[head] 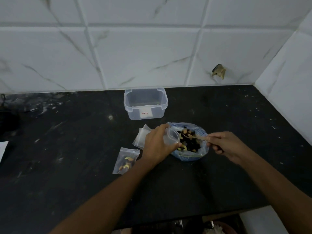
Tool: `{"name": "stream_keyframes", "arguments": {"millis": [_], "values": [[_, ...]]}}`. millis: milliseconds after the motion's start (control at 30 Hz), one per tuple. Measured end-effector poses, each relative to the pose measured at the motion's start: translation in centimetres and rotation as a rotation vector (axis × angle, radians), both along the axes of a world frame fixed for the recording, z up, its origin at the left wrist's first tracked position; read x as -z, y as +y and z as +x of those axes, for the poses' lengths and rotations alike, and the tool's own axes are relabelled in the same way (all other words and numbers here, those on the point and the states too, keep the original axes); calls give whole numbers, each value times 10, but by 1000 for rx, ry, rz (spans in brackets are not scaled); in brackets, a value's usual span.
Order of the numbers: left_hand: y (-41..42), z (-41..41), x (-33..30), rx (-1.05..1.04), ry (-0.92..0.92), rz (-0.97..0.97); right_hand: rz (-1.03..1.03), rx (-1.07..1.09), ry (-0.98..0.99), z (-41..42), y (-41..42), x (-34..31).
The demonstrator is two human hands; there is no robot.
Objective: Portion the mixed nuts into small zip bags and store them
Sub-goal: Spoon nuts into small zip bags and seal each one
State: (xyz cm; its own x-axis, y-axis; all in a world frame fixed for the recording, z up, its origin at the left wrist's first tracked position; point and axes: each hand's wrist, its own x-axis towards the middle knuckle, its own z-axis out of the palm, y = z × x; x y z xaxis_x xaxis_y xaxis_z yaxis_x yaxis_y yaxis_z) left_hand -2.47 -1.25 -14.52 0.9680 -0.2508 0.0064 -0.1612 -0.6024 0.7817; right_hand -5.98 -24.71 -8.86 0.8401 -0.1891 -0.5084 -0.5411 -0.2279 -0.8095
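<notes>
A: Nuts first — where do they sit?

B: The mixed nuts (pixel 189 142) lie in a big clear bag with blue print (pixel 190 155), opened out on the black counter (pixel 236 115), a little toward four o'clock from the middle of the view.

A: And the hands?

B: The left hand (pixel 158 146) comes in from seven o'clock, its fingers and thumb curled round a small zip bag (pixel 170 136), which it holds with the mouth gaping at the big bag's nine o'clock edge. The right hand (pixel 224 146) enters from five o'clock, fingers closed narrowly on the handle of a spoon (pixel 194 136); the bowl hangs over the nuts with a few pieces on it, pointing toward the small bag's mouth.

A: Anything already portioned?

B: One filled small bag (pixel 125 161) lies flat at eight o'clock from the left hand. Some empty small bags (pixel 141 135) lie partly under that hand, at its ten o'clock.

A: Storage?

B: A clear plastic box (pixel 146 103), lid off, stands at twelve o'clock, near the tiled wall (pixel 152 53).
</notes>
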Motion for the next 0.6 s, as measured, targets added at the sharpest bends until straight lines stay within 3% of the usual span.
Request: {"name": "stream_keyframes", "arguments": {"millis": [267,333,467,600], "values": [[-19,-2,0,-110,-114,89,-73,-68,-186,0,13,-28],[-22,-4,-1,-116,-122,87,-214,-105,-264,1,15,-26],[-29,-5,-4,-137,-92,30,-684,-250,-540,-4,24,-23],[-36,-4,-2,-174,-68,-32,-860,-408,-848,-14,33,-17]]}}
